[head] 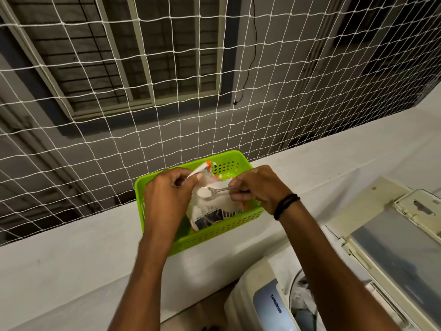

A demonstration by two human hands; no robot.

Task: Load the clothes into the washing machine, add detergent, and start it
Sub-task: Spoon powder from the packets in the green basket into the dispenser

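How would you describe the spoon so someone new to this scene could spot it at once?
Find the bright green basket on the white ledge beside the washing machine. Inside it the left hand holds a detergent packet open, and the right hand pinches a small spoon at its mouth. It is the only shiny metal thing there, its bowl heaped with white powder.

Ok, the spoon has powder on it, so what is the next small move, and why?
Probably: the right hand lifts the spoon out, level, and carries it toward the washing machine. The spoon holds a heap of white powder inside the detergent packet, which the left hand pinches open in the green basket; the machine's lid is up, clothes lie in its drum.
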